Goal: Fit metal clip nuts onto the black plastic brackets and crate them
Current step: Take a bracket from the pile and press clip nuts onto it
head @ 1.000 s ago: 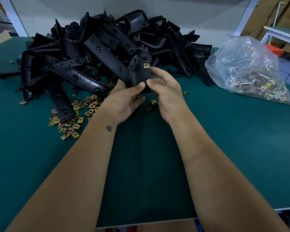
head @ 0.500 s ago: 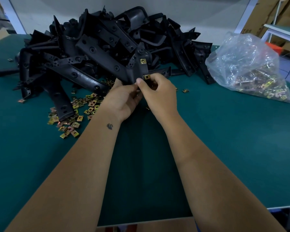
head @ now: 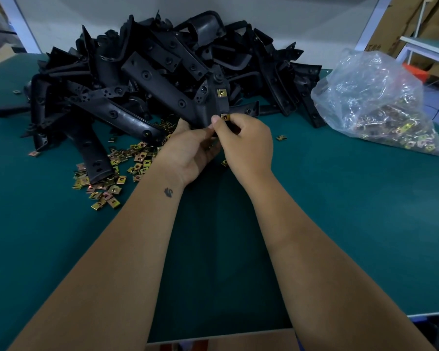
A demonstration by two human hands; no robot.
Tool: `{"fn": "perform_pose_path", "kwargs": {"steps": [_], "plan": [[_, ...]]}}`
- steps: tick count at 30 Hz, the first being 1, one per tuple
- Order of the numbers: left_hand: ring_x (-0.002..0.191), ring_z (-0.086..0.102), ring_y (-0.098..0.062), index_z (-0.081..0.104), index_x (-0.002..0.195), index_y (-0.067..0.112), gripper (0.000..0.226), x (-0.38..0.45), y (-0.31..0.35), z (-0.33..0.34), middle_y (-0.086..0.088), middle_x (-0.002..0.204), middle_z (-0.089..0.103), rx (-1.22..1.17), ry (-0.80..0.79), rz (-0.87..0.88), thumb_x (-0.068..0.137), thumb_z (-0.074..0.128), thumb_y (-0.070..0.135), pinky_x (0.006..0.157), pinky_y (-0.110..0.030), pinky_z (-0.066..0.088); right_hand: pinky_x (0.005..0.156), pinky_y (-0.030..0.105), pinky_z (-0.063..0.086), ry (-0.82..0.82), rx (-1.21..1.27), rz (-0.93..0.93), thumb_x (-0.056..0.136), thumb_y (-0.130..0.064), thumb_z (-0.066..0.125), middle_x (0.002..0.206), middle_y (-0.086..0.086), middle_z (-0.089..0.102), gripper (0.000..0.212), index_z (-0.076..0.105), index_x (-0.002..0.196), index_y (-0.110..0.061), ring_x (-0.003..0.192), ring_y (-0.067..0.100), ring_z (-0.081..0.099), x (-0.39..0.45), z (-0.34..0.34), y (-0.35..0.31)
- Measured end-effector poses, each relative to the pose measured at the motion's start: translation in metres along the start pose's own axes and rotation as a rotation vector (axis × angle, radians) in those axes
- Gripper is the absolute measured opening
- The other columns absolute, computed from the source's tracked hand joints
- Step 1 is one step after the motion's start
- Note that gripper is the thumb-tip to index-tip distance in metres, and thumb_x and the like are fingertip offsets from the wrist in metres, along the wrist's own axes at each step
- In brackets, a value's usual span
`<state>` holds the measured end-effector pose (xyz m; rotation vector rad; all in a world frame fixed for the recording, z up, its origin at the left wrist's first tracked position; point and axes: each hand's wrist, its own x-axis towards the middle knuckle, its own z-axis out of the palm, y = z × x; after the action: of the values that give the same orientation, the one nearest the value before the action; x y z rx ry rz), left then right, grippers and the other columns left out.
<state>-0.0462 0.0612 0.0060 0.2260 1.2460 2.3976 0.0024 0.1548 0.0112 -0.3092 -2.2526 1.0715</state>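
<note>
My left hand (head: 188,150) gripped the bracket (head: 173,97) above the bench (head: 340,211); my right hand (head: 246,145) pinched the clip nut (head: 225,117). Best was pushing it squarely onto the edge.

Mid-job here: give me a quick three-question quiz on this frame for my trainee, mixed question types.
1. True or false: the held bracket already carries a fitted clip nut above the one being pressed on.
2. Which hand pinches the clip nut at the bracket's lower end? A) left hand B) right hand C) neither
3. Fill in: the loose clip nuts lie on the table to the ____ of the hands, while the clear bag sits to the right.

Key: 1 true; 2 B; 3 left
</note>
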Motion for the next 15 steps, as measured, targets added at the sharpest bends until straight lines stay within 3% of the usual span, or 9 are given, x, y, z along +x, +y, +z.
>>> {"fn": "perform_pose_path", "kwargs": {"steps": [4, 10, 12, 15], "plan": [[0.103, 0.066, -0.022, 0.048, 0.14, 0.018, 0.05, -0.0004, -0.0001, 0.0016, -0.004, 0.112, 0.07, 0.02, 0.024, -0.001, 0.098, 0.046, -0.009, 0.087, -0.037, 0.057, 0.07, 0.044, 0.05, 0.004, 0.021, -0.008, 0.094, -0.038, 0.058, 0.077, 0.0, 0.068, 0.031, 0.073, 0.083, -0.013, 0.078, 0.019, 0.061, -0.0005, -0.0001, 0.0], [0.115, 0.062, -0.027, 0.052, 0.136, 0.019, 0.045, -0.0037, -0.0027, 0.0049, -0.01, 0.129, 0.066, 0.119, 0.045, 0.017, 0.098, 0.048, -0.006, 0.105, -0.046, 0.045, 0.071, 0.042, 0.05, 0.034, 0.017, 0.004, 0.095, -0.04, 0.056, 0.08, -0.002, 0.065, 0.03, 0.071, 0.084, -0.016, 0.082, 0.016, 0.059, -0.002, -0.0003, 0.0039], [0.113, 0.064, -0.025, 0.054, 0.135, 0.018, 0.043, -0.0056, -0.0037, 0.0069, -0.009, 0.127, 0.067, 0.146, 0.058, 0.021, 0.098, 0.05, -0.004, 0.1, -0.042, 0.05, 0.069, 0.04, 0.05, 0.046, 0.007, 0.027, 0.095, -0.042, 0.055, 0.08, -0.004, 0.064, 0.031, 0.068, 0.084, -0.017, 0.081, 0.015, 0.058, -0.0036, -0.0005, 0.0049], [0.098, 0.07, -0.02, 0.061, 0.126, 0.013, 0.036, -0.0086, -0.0059, 0.0081, -0.007, 0.112, 0.073, 0.139, 0.08, 0.045, 0.095, 0.053, -0.006, 0.078, -0.031, 0.059, 0.065, 0.037, 0.049, 0.07, -0.012, 0.052, 0.094, -0.043, 0.054, 0.078, -0.006, 0.062, 0.031, 0.064, 0.08, -0.017, 0.077, 0.014, 0.057, -0.0075, -0.0015, 0.0051]]}}
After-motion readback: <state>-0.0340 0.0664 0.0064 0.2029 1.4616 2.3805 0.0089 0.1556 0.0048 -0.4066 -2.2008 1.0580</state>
